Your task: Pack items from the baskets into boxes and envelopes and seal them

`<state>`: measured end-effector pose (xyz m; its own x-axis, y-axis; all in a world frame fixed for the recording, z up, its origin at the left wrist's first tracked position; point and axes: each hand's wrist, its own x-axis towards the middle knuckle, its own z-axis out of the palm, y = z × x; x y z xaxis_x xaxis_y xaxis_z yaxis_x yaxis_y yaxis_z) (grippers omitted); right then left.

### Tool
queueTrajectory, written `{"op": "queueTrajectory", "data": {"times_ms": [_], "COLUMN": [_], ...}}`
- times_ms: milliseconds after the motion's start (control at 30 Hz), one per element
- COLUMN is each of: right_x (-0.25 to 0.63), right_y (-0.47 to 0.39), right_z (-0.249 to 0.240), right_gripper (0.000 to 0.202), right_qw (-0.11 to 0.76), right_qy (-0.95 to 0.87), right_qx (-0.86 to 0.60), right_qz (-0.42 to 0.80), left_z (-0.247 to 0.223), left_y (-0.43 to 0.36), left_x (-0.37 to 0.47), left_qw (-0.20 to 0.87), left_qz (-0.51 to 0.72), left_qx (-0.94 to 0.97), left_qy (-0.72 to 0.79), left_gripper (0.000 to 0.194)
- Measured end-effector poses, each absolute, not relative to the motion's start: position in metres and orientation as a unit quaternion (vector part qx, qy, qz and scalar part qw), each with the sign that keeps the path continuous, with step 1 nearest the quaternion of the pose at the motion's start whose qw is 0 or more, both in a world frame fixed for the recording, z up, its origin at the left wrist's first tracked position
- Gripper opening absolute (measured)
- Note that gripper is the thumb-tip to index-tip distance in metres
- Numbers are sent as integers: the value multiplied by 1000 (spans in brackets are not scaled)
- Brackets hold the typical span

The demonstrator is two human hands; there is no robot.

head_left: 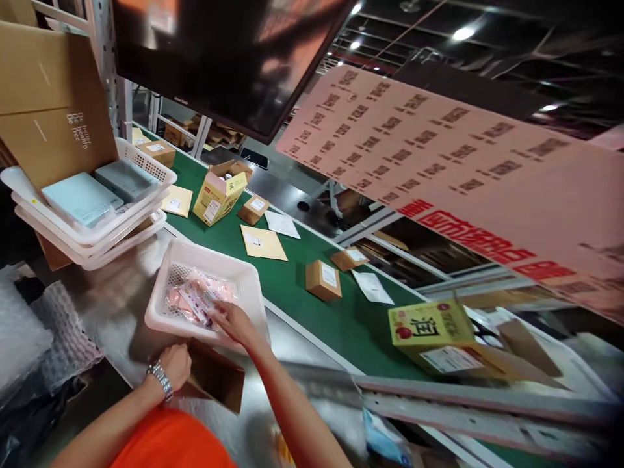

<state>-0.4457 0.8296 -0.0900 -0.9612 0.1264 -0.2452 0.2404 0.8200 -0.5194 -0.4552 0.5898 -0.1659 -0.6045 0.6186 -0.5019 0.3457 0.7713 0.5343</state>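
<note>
A white plastic basket [253, 292] stands on the steel table [287, 331] and holds clear packets [195, 292] with pink contents. My right hand [233, 322] reaches over the basket's near side, its fingers bent on the packets' edge; whether it grips one cannot be made out. Just below the basket, a small brown cardboard box [219, 377] lies with its hollow inside showing. My left hand [174, 365], a metal watch on its wrist, is closed at the left end of this box, its fingertips mostly hidden.
Beyond the table runs a green conveyor [287, 302] bearing several parcels, envelopes and a yellow box [219, 195]. Stacked white baskets [92, 250] stand at the left, near bubble wrap [63, 331]. A dark monitor [219, 58] and a pink sheet of barcodes [439, 169] hang above.
</note>
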Motion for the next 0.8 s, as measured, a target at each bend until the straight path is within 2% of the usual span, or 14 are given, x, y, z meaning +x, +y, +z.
{"op": "queueTrajectory", "data": {"times_ms": [133,233,333,433,600,733,800], "right_x": [-489,-513,-520,-512,-485,-449,-420], "right_y": [832,821,813,820,846,861,866], "right_z": [-115,-132,-135,-124,-86,-48,-27], "right_gripper": [129,139,132,118,61,45,43], "right_qw": [131,211,245,235,161,109,43], "right_qy": [944,928,923,930,953,962,962], "right_qx": [160,167,148,126,115,140,146], "right_qz": [-257,-259,-257,-254,-230,-207,-228], "left_z": [-162,-162,-162,-163,-166,-165,-164], "left_y": [597,597,593,590,591,595,596], "left_x": [-450,-448,-446,-443,-442,-446,-447], "left_qw": [348,342,336,333,332,329,328], "left_qz": [192,188,193,202,197,187,181], "left_qx": [290,301,300,302,311,320,325], "left_qy": [871,870,872,870,868,869,868], "left_gripper": [42,43,44,47,48,46,50]}}
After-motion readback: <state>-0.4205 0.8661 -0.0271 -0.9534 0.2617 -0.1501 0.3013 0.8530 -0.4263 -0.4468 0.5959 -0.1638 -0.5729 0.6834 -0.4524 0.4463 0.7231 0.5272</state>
